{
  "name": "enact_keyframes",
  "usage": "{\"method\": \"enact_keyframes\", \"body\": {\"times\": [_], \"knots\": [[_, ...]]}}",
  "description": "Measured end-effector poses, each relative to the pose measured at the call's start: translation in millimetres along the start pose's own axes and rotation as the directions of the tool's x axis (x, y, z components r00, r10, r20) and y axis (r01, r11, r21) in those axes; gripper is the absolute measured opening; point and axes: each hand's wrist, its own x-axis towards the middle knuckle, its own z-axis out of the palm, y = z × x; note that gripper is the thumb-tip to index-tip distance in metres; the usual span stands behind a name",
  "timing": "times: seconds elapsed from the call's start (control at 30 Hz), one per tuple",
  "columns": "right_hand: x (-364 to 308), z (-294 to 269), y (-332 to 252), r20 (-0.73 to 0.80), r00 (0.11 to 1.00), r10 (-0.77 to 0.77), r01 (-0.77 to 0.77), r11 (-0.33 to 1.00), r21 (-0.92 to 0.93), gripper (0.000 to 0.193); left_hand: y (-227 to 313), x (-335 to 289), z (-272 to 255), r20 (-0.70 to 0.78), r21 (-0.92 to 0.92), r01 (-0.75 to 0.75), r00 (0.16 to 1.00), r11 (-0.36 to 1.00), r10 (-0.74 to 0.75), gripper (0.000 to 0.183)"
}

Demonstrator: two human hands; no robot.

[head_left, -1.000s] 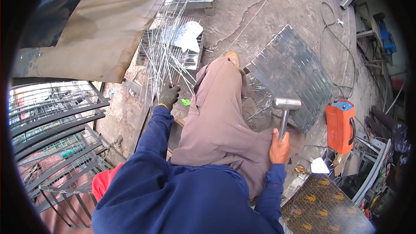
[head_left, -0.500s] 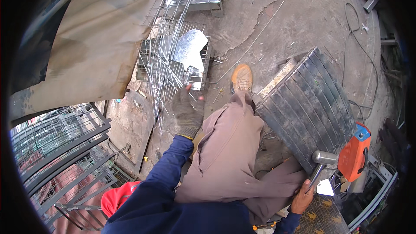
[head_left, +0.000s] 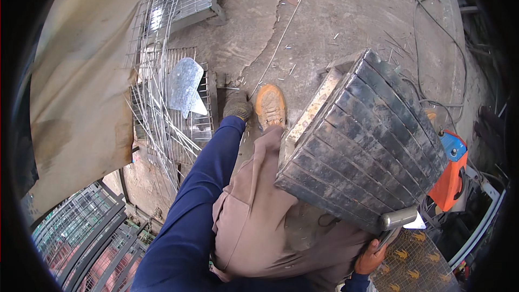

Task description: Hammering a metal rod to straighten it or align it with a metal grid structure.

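A hammer (head_left: 399, 218), gripped in the bare right hand (head_left: 370, 258), sits at the lower corner of a dark slatted metal panel (head_left: 367, 140); the gloved left hand (head_left: 238, 106) extends beside a tan shoe (head_left: 270, 105), its grip impossible to tell; farther left lies a silvery sheet (head_left: 185, 85); an orange machine (head_left: 450, 178) stands at right.

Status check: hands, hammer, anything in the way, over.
Right hand gripping hammer. Gloved left hand low beside orange shoe, grip unclear. Dark slatted stand close by hammer.
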Motion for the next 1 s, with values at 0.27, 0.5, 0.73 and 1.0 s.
{"method": "enact_keyframes", "body": {"times": [0.27, 0.5, 0.73, 1.0], "knots": [[-2.5, -2.4, 10.2, -0.021, 1.0, 0.012, -0.011, 1.0, 0.007, 0.062, 30.2, -7.8, -16.0, 0.036, 0.103, -0.045, 0.998, 0.994, 0.041, 0.036], [-5.4, 8.7, -3.7, 0.018, 0.999, -0.04, 0.038, 0.993, 0.111, 0.051, 15.3, -18.4, -77.0, -0.205, -0.482, -0.161, 0.976, 0.861, 0.068, 0.044], [-6.4, 11.1, -2.0, -0.035, 0.993, -0.11, 0.115, 0.967, 0.229, 0.051, 96.4, -165.7, -236.3, -0.386, -0.759, -0.446, 0.895, 0.475, 0.224, 0.035], [-12.7, 22.4, 13.9, 0.037, 0.98, -0.195, 0.165, 0.902, 0.399, 0.055, 119.9, -306.7, -261.3, -0.356, -0.564, -0.631, 0.768, 0.532, 0.533, 0.03]]}}
